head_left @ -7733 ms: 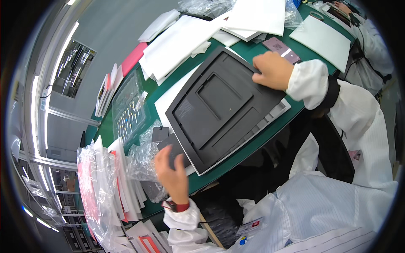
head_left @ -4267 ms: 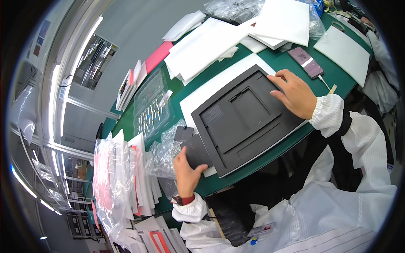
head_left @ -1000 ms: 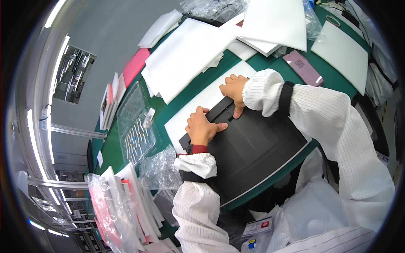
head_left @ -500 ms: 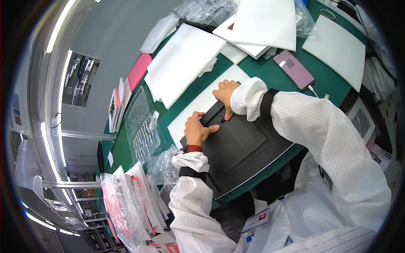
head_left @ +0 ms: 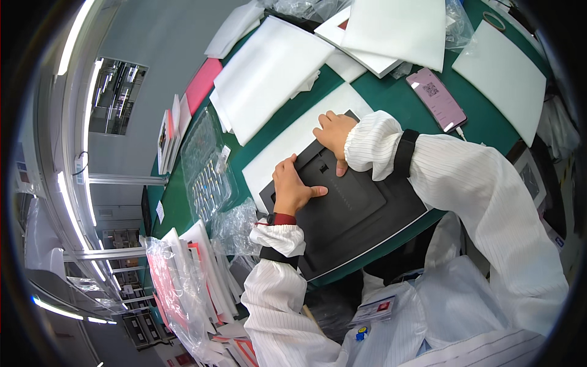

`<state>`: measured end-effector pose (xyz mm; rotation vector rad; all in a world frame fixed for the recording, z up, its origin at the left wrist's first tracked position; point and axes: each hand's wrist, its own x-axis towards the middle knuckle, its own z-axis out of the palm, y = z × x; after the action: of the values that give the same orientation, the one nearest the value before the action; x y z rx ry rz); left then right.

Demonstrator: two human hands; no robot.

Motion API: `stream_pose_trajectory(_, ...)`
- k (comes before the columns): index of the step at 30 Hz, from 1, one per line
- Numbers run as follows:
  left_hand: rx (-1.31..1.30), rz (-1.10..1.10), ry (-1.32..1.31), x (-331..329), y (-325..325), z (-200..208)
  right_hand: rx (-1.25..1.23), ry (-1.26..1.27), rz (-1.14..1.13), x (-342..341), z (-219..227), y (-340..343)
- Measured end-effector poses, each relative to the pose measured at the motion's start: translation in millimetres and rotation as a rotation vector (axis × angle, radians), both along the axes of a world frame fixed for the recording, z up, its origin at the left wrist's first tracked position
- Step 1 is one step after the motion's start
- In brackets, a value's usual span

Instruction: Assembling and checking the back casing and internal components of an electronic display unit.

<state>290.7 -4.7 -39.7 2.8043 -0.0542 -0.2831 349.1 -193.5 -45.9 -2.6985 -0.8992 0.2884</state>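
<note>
A flat black panel (head_left: 351,211) with a raised rectangular section and a small recessed slot lies on a white foam sheet (head_left: 263,162) near the table's front edge. My left hand (head_left: 293,188) holds its far left edge, fingers curled over the rim and thumb on the top face. Further right along the same edge, my right hand (head_left: 335,136) has its fingers over the rim and its thumb pressed beside the slot. The fingertips' undersides are hidden.
On the green table (head_left: 382,92) lie stacked white foam sheets (head_left: 269,73), a pink phone (head_left: 435,101) with a cable, and a clear tray of small parts (head_left: 208,186). Crumpled plastic wrap (head_left: 237,226) and bagged foam sheets (head_left: 177,275) stand at the left. A tape roll (head_left: 494,21) lies far right.
The view has shifted slightly. My left thumb has moved a little to the right across the panel, nearer the slot. Both hands stay at the panel's far edge.
</note>
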Motion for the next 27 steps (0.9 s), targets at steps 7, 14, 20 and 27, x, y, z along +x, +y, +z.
stream_pose_trajectory(7,-0.002,0.002,-0.133,-20,14,-5,0.077,-0.137,-0.014,-34,6,-14)
stream_pose_trajectory(14,0.041,0.012,-0.146,-55,-11,-2,0.047,-0.021,-0.119,-80,4,-23)
stream_pose_trajectory(20,0.105,0.052,-0.361,-68,-15,-7,-0.083,-0.047,-0.232,-94,24,-9)
stream_pose_trajectory(27,-0.038,-0.344,-0.507,-103,7,-19,-0.042,-0.280,-0.049,-134,-2,-27)
